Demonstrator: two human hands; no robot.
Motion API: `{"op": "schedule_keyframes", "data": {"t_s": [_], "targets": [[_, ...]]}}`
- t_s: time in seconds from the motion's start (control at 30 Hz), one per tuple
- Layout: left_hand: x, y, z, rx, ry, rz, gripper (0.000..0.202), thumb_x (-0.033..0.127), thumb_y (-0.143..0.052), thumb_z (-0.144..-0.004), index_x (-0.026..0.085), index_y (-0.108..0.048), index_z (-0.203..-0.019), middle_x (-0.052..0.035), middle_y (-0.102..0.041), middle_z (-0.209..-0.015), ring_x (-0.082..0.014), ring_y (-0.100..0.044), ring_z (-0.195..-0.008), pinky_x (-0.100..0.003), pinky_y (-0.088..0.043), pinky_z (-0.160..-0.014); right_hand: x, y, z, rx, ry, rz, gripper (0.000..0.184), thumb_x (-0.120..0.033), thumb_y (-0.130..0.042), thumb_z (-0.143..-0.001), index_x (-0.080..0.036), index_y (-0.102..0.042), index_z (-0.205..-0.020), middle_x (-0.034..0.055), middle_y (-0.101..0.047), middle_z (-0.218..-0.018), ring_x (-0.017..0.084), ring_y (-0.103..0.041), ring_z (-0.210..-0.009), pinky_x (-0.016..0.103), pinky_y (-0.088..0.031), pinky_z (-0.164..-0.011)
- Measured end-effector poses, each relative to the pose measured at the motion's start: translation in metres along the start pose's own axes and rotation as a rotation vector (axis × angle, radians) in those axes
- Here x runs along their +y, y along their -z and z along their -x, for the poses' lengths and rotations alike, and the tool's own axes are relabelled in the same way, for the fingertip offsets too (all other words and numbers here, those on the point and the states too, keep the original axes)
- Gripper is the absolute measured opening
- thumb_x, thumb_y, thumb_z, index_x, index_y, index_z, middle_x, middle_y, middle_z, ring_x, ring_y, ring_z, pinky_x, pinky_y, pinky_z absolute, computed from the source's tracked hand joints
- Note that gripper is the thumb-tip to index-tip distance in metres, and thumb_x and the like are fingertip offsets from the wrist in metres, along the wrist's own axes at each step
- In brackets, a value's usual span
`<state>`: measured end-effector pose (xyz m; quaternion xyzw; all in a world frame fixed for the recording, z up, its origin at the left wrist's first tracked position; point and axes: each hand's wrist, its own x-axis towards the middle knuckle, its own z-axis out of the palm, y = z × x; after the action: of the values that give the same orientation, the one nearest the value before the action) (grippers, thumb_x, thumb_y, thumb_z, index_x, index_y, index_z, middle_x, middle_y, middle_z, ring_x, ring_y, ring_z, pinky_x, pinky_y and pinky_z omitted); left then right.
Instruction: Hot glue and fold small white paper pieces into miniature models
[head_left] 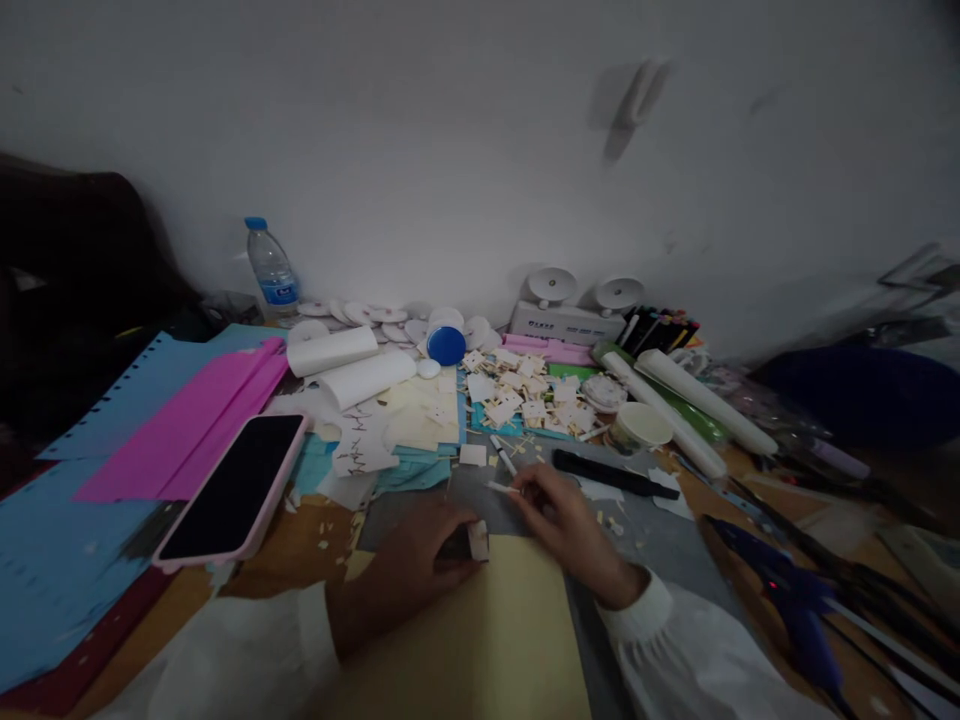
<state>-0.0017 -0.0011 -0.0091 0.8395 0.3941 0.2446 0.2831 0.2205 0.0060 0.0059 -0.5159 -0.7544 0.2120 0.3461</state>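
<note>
Low over a yellow sheet [525, 620], my left hand [416, 555] pinches a small whitish card piece [478, 541] between thumb and fingertips. To its right my right hand [555, 510] is closed on a thin white stick [501, 488], whose tip points left. Just beyond those fingers lies a slim white pen-like tube [503, 456]. A small white rectangle [473, 456] rests on the grey mat [660, 550] ahead of both hands. Farther back is a heap of small pale card pieces [525, 385] with thin sticks among them.
A phone [232, 490] and pink folded paper [187, 425] lie on the left. White rolls [367, 378] and a water bottle [271, 265] stand behind. On the right are a black cutter-like tool [615, 474], a round tub [641, 428] and a blue glue gun [787, 590].
</note>
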Motion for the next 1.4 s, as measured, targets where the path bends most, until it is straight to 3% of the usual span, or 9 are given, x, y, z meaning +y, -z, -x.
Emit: {"op": "schedule_keyframes", "data": {"t_s": [0.23,0.43,0.67,1.13,1.27,1.4], "targets": [[0.001,0.002,-0.002,-0.046,0.027,0.016,0.035,0.025,-0.064,-0.079,0.022,-0.057,-0.114,-0.0058,-0.065,-0.113,-0.0237,-0.059,-0.104,-0.036,-0.047,-0.09,0.006,-0.012,0.025,0.03,-0.068,-0.191,0.017,-0.033,-0.051,-0.091,-0.018,-0.058,-0.087,0.0,-0.057,-0.072,0.012,-0.054,-0.062,0.021,-0.044,-0.054],[0.006,0.006,-0.003,0.019,-0.009,0.064,0.037,0.032,-0.065,-0.079,0.022,-0.057,-0.114,-0.0069,-0.062,-0.118,-0.0241,-0.055,-0.111,-0.039,-0.043,-0.097,-0.005,-0.01,0.03,0.013,-0.005,-0.23,0.011,-0.027,-0.052,-0.09,-0.02,-0.059,-0.086,0.0024,-0.058,-0.081,0.013,-0.055,-0.071,0.023,-0.044,-0.061],[0.007,0.005,-0.002,0.027,-0.063,0.267,0.013,0.023,-0.054,-0.087,0.02,-0.065,-0.094,-0.0024,-0.067,-0.09,-0.015,-0.062,-0.085,-0.026,-0.049,-0.078,-0.016,-0.016,0.038,-0.085,0.05,-0.302,0.006,-0.019,-0.053,-0.089,-0.022,-0.059,-0.089,0.0013,-0.059,-0.082,0.013,-0.057,-0.073,0.024,-0.046,-0.065],[0.011,0.012,-0.006,0.032,-0.006,0.41,0.008,0.02,-0.061,-0.084,0.019,-0.069,-0.085,-0.0029,-0.069,-0.087,-0.0146,-0.064,-0.084,-0.026,-0.049,-0.078,-0.019,-0.022,0.039,-0.065,-0.143,-0.59,0.009,-0.028,-0.063,-0.084,-0.02,-0.062,-0.08,0.0019,-0.062,-0.085,0.014,-0.058,-0.078,0.024,-0.046,-0.067],[0.011,0.011,-0.006,0.088,0.01,0.42,0.005,0.021,-0.063,-0.082,0.019,-0.067,-0.082,-0.0022,-0.068,-0.085,-0.0148,-0.064,-0.082,-0.025,-0.05,-0.076,-0.021,-0.023,0.038,-0.075,-0.204,-0.573,0.012,-0.03,-0.063,-0.083,-0.02,-0.062,-0.09,0.0012,-0.061,-0.084,0.013,-0.056,-0.074,0.023,-0.046,-0.065],[0.01,0.009,-0.007,0.119,0.063,0.401,0.004,0.023,-0.065,-0.08,0.02,-0.067,-0.082,-0.001,-0.068,-0.083,-0.0155,-0.063,-0.079,-0.025,-0.05,-0.072,-0.019,-0.025,0.038,-0.044,-0.226,-0.566,0.015,-0.033,-0.065,-0.081,-0.018,-0.061,-0.083,0.0007,-0.061,-0.078,0.013,-0.056,-0.07,0.023,-0.045,-0.062]]}}
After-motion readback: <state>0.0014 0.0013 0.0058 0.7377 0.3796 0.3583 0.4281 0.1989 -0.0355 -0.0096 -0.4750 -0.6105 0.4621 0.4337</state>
